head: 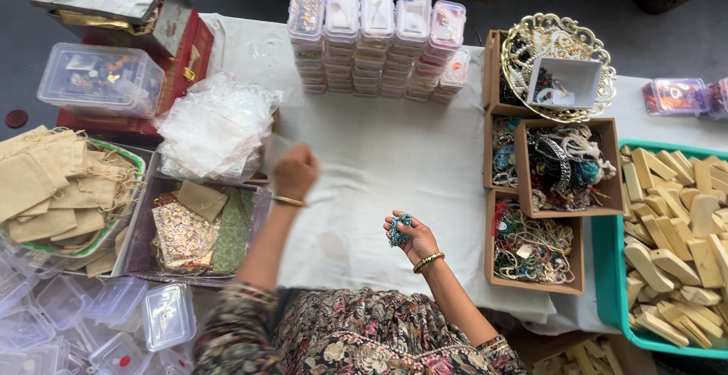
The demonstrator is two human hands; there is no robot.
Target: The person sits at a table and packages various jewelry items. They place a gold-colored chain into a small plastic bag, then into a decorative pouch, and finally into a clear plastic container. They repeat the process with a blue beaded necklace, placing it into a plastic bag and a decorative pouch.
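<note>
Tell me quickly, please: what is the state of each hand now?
Left hand: closed on a small clear bag, beside the pile of clear bags.
Right hand: palm up, fingers curled around blue-green beaded jewellery.

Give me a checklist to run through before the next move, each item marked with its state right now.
1. Right hand holds the teal beads: ok, they sit in the raised palm.
2. Left hand has a clear pouch: cannot tell, the hand is closed at the edge of the pouch pile, and the film there is blurred.
3. Bare cloth between the hands: ok.
4. Stacked lidded boxes upright: ok.
5. Jewellery trays beside the right hand: ok.
6. Beads free of tangles: cannot tell.
</note>
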